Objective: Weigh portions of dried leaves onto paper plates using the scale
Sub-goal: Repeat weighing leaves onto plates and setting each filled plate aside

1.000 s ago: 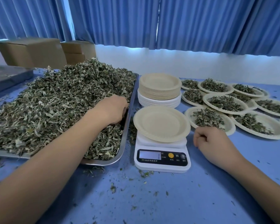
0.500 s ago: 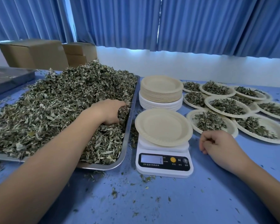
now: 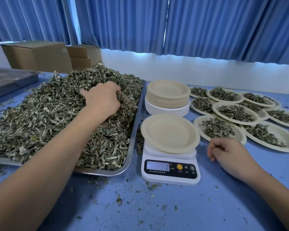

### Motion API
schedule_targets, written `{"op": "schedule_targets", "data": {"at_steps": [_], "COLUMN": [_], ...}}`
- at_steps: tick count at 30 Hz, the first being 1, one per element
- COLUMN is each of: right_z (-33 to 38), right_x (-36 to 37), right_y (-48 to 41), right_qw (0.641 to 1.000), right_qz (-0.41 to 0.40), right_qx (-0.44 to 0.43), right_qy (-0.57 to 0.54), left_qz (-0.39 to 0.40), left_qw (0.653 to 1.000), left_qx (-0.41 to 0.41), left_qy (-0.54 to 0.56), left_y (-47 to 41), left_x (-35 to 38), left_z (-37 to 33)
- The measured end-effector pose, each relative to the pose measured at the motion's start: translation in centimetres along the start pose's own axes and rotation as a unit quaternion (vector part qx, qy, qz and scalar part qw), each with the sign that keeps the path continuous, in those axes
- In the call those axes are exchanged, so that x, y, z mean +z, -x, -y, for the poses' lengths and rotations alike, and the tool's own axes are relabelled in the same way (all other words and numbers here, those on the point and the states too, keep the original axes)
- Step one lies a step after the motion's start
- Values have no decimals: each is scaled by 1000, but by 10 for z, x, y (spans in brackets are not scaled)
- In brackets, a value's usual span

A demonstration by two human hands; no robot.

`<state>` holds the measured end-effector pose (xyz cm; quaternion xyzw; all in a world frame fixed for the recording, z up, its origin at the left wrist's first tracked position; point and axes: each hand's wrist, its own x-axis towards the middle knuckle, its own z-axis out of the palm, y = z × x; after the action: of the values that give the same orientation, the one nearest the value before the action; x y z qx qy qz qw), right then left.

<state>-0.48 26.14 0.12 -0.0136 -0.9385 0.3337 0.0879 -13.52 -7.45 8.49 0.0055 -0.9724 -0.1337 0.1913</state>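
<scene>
Dried leaves (image 3: 40, 117) lay heaped in tray (image 3: 134, 130) just L of scale (image 3: 170, 171); plate (image 3: 169, 132) on scale was bare. L hand (image 3: 102, 99) had risen from heap since 0.5 s before, fingers curled round a clump, so load for plate likely next. R hand (image 3: 227, 152) sat idle R of scale, loosely curled, empty. L fingertips were buried, clump size unclear; display unreadable; filled plates (image 3: 237, 112) R of scale cut off by frame

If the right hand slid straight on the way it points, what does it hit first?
The right hand would likely meet the scale, or the overhanging rim of the empty plate on it; depth is unclear.
</scene>
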Motion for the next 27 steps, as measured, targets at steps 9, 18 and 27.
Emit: {"op": "schedule_targets", "data": {"at_steps": [9,18,27], "right_z": [2,0,-3], "right_x": [0,-1,-1], "right_y": [0,-1,-1], "right_qw": [999,999,999], "right_qz": [3,8,12], "right_qx": [9,3,-3], "right_qy": [-36,-43,-48], "left_qz": [3,3,-65], "left_qw": [996,994,996], "left_qx": [71,93,58], "left_qy": [60,55,27], "left_y": [-1,-3,-3], "left_x": [-4,-5,-11], "left_z": [-6,-9,-5]}}
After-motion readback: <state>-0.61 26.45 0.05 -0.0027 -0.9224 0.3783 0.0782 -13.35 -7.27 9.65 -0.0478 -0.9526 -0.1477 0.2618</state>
